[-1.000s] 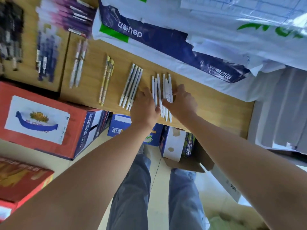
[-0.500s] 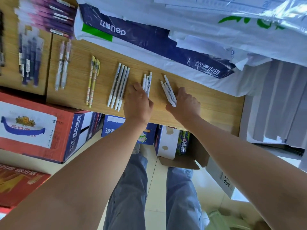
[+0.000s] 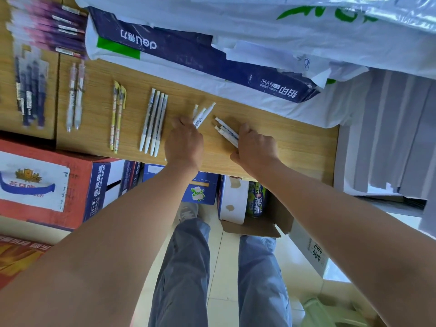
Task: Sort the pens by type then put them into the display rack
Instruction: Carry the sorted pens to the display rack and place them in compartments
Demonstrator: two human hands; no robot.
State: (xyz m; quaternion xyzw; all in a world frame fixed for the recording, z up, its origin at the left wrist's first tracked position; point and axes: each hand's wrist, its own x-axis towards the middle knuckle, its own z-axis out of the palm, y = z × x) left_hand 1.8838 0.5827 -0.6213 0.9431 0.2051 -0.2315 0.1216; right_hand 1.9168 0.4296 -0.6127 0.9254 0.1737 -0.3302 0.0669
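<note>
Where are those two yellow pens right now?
In the head view, the yellow pens lie left of centre on the wooden shelf, between the pink pens and the four white pens.

Bright daylight is coming from the right, glaring off the bags (image 3: 354, 43) at far right and washing out the floor (image 3: 224, 256) at near right. The left hand (image 3: 185, 142) and right hand (image 3: 257, 147) are casting soft shadows on the table (image 3: 295, 142). White pens (image 3: 227, 133) in the middle are showing fairly sharp; purple pens (image 3: 59, 27) at far left are smearing with blur. The wide lens is stretching both arms (image 3: 106, 256) at the near edge.
</note>
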